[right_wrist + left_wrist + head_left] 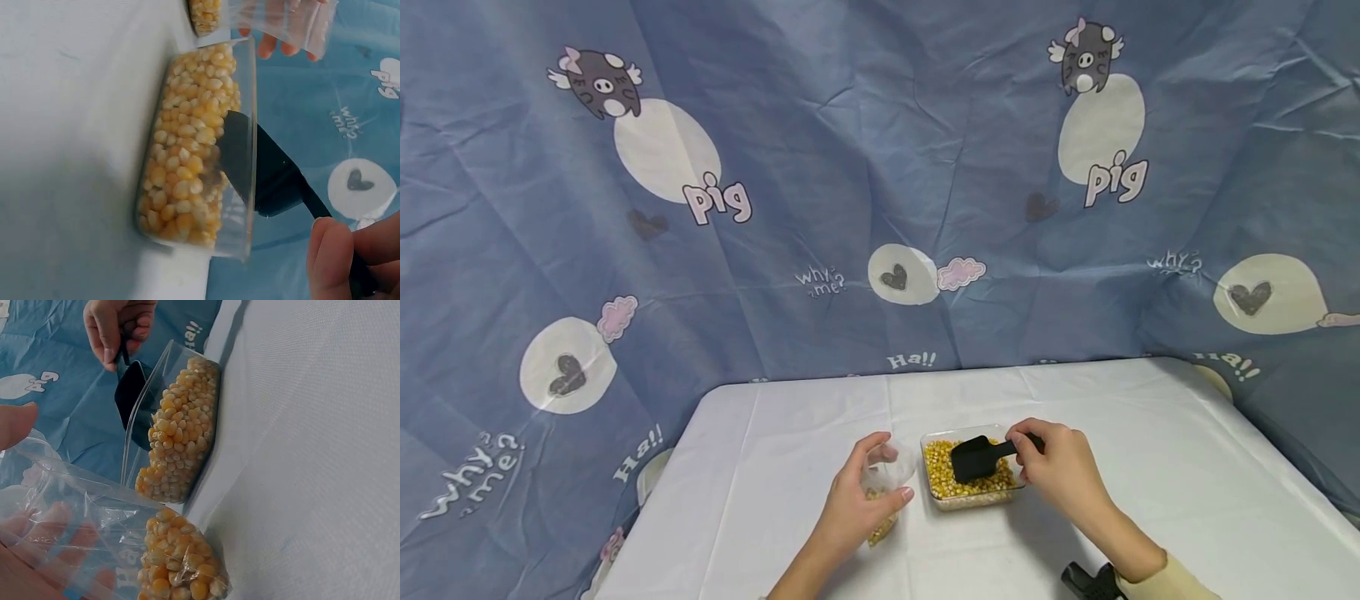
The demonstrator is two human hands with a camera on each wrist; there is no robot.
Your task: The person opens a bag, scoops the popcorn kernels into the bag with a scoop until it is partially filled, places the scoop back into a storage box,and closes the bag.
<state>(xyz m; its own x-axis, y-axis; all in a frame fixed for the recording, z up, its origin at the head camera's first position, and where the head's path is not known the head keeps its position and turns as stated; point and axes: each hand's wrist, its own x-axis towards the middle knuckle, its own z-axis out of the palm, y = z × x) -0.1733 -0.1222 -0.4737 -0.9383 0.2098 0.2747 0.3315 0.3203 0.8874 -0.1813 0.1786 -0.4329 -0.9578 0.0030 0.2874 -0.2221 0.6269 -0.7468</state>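
My left hand (848,498) holds a clear plastic bag (94,503) upright, thumb and fingers spread around its open mouth. Corn kernels (178,559) fill the bottom of the bag, near the tabletop. Just right of it stands a clear rectangular container (977,502) with a deep layer of yellow corn kernels (938,468). Between its thumb and fingers, my right hand (1063,465) pinches the handle of a small black shovel (973,460). The shovel's blade dips inside the container's rim, its tip at the corn in the right wrist view.
A white cloth (775,475) covers the table under the bag and container. Behind the table hangs a blue printed curtain (820,167), which also runs down both sides. A black device (1093,582) sits at my right wrist, by the sleeve.
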